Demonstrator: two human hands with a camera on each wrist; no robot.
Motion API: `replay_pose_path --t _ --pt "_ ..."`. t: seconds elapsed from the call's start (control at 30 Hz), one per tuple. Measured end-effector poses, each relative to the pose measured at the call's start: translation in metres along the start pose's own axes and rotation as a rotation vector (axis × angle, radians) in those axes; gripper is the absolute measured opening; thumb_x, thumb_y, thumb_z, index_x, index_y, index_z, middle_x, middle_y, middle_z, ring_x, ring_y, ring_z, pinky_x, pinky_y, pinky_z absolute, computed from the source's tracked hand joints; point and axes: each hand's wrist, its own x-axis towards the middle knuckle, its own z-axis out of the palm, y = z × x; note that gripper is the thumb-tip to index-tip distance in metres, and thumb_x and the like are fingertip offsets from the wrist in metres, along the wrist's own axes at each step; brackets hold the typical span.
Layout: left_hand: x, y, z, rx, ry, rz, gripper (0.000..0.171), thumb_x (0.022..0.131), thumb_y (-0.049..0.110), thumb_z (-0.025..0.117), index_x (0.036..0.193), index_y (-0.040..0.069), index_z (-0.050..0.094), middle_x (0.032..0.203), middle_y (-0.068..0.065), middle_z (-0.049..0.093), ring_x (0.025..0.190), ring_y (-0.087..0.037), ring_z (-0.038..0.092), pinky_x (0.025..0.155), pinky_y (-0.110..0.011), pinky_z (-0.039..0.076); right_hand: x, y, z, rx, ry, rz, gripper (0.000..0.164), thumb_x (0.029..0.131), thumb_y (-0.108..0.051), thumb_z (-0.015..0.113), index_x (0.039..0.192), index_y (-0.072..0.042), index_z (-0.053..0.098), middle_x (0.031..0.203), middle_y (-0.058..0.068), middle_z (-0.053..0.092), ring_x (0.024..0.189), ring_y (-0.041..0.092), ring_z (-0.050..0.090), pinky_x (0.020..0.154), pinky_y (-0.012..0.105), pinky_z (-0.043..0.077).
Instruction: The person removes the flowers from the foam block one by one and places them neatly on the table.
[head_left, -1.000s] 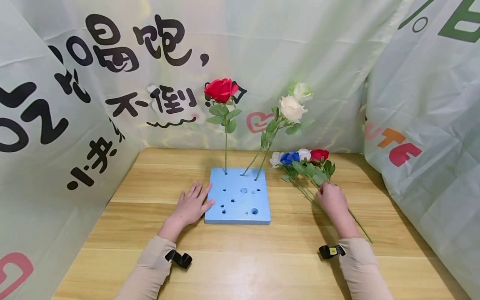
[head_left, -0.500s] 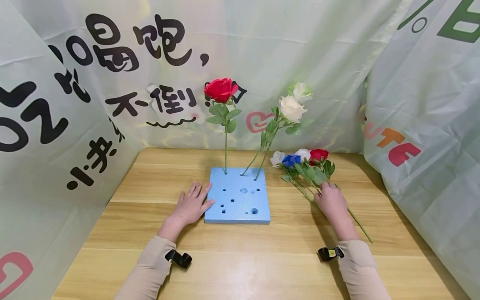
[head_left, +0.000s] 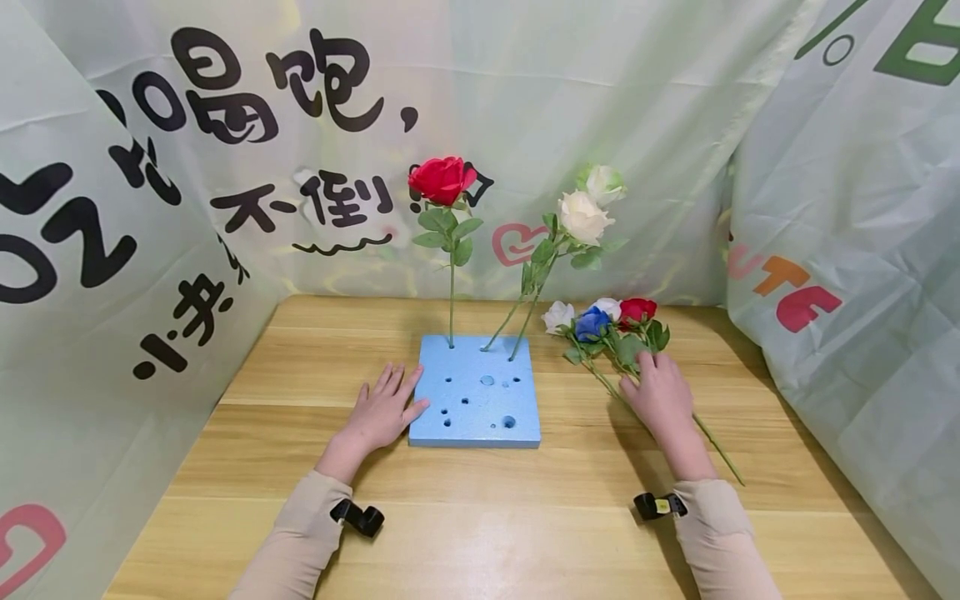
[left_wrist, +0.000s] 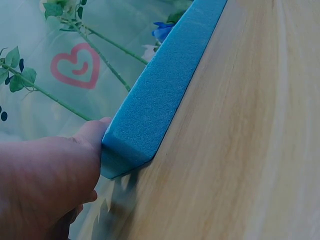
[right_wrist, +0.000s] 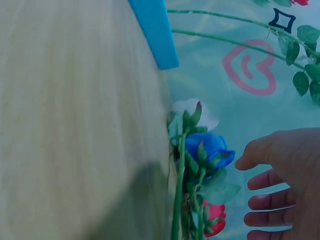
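Note:
My left hand [head_left: 378, 415] lies flat on the table with its fingers spread. Its thumb [left_wrist: 97, 131] touches the left edge of a light blue foam block [head_left: 480, 437] dotted with holes. Upright in the block's back holes stand a red rose [head_left: 442, 181], a cream rose [head_left: 585, 218] and a greenish-white rose [head_left: 604, 185]. To the right, my right hand [head_left: 660, 396] hovers over a pile of lying artificial roses. Its fingers are parted and hold nothing in the right wrist view, close to the blue rose [right_wrist: 210, 147]. The red rose [head_left: 637, 311] lies right of that.
Two white roses, one at the pile's left [head_left: 558, 317] and another behind the blue one [head_left: 608, 308], lie by the back edge. A long stem [head_left: 720, 450] sticks out to the right past the right hand. Printed curtains [head_left: 637, 83] enclose the wooden table [head_left: 480, 517].
My right hand has loosened its fingers from the stems and shifted slightly left. The blue rose has turned and come a little nearer and right. The left hand and block stay put.

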Motion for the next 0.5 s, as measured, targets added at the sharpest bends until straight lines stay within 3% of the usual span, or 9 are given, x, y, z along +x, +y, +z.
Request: replay_pose_path --t 0.5 --pt "-0.001 0.001 -0.001 0.002 0.008 0.007 0.067 0.102 0.053 0.036 0.158 0.022 0.014 0.163 -0.019 0.016 0.152 -0.037 0.005 0.113 -0.072 0.013 0.019 -0.037 -0.007 0.06 0.067 -0.058 0.032 0.092 -0.022 0.062 0.111 0.004 0.058 0.106 0.026 0.056 0.094 0.045 0.054 0.074 0.057 0.044"
